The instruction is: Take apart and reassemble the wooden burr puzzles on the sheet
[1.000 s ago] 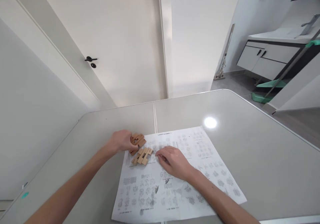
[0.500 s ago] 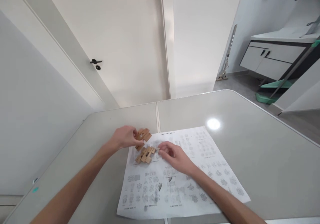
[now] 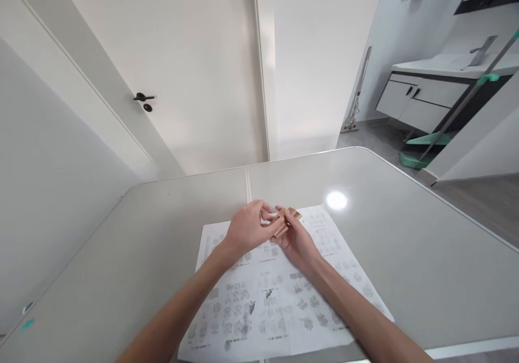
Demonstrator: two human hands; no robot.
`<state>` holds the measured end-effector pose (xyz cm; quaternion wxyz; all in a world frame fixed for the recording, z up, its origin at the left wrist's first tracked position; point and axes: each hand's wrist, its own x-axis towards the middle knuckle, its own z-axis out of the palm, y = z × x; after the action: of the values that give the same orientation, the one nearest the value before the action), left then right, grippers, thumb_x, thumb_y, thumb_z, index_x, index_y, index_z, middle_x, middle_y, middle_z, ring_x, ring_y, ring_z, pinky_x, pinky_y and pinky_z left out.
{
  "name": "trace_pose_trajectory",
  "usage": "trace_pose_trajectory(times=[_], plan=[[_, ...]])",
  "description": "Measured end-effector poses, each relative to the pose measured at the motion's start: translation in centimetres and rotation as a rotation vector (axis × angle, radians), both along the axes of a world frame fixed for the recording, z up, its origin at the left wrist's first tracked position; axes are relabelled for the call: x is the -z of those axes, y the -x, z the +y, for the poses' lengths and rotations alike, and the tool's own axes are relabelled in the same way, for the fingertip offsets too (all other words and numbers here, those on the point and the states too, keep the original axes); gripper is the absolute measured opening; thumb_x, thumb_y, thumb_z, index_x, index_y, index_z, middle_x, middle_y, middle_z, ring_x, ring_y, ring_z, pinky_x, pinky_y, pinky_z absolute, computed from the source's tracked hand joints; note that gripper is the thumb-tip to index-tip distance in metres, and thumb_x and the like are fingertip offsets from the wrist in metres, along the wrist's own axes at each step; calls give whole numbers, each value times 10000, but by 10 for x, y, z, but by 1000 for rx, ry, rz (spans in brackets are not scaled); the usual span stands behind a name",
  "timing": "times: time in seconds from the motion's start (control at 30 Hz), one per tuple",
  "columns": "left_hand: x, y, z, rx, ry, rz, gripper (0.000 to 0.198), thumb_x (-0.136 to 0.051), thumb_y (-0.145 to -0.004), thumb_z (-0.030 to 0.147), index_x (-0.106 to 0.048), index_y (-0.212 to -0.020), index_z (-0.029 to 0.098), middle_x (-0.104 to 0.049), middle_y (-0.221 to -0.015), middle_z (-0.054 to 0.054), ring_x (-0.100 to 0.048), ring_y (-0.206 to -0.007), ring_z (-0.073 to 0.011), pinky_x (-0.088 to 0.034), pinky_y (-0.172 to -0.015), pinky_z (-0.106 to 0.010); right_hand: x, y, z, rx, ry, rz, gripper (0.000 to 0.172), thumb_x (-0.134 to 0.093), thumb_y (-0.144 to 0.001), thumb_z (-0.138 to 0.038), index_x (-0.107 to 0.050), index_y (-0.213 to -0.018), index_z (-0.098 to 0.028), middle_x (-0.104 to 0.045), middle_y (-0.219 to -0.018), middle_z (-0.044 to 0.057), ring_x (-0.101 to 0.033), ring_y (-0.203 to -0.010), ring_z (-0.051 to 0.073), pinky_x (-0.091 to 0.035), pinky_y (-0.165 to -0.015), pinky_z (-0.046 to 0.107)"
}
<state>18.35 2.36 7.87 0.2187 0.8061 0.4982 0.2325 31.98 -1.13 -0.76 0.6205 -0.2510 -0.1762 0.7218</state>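
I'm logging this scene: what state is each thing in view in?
Left hand: closed on wooden pieces
Right hand: closed on them too
Wooden pieces: held, partly hidden by fingers
Sheet: spread out, printed side up
Door: looks shut
Cabinet: shut
Faucet: can't tell if running

Blocks [image 3: 281, 231] over sheet [image 3: 290, 333] on table [image 3: 405, 244]

left hand [image 3: 248, 226] now beside right hand [image 3: 300, 245]; wooden pieces [image 3: 281, 231] between both
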Motion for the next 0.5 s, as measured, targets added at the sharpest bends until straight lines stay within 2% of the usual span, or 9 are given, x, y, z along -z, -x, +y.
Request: trace_pose_trajectory(times=[0.1,0.17,0.23,0.33,0.43,0.5], plan=[[12,12,-6,-125,38,-231,268,-648,-890,491,-648,-953,230,-656,-801,-31,-600,-684,-181,-466,-611,-307,0,-2,2,9,-1,25,270,-645,-1006,-412,-607,-1188,-216,-776,-972,54,-761,-757,191,-619,-528,269],[21,21,-14,-187,172,-351,289,-602,-931,518,-631,-940,231,-633,-768,-18,-585,-664,-170,-452,-595,-295,-2,-3,2,10,2,30,277,-656,-999,-417,-607,-1180,-212,-782,-988,67,-779,-811,215,-598,-497,257],[30,27,-25,-217,316,-423,349,-556,-956,565,-606,-868,232,-528,-636,22,-514,-581,-154,-410,-552,-286,-4,-3,1,8,9,22,278,-674,-989,-417,-614,-1162,-208,-787,-1012,79,-786,-844,228,-582,-479,246],[40,26,-43,-210,372,-521,368,-526,-981,559,-566,-831,225,-472,-630,39,-476,-579,-141,-417,-588,-279,-4,-3,1,6,11,-1,294,-721,-958,-417,-638,-1131,-195,-790,-1027,90,-783,-831,219,-563,-466,223],[47,20,-56,-155,349,-567,356,-483,-1028,509,-545,-837,214,-518,-700,26,-515,-660,-144,-450,-679,-280,-4,-3,0,8,17,-34,320,-780,-909,-433,-664,-1079,-188,-791,-1012,90,-771,-794,207,-539,-451,211],[54,17,-60,-103,299,-547,308,-496,-1036,471,-563,-885,211,-591,-796,-1,-576,-780,-168,-474,-772,-297,-4,-2,-1,11,33,-64,331,-799,-889,-447,-678,-1053,-186,-791,-1007,90,-758,-767,195,-508,-427,199]])
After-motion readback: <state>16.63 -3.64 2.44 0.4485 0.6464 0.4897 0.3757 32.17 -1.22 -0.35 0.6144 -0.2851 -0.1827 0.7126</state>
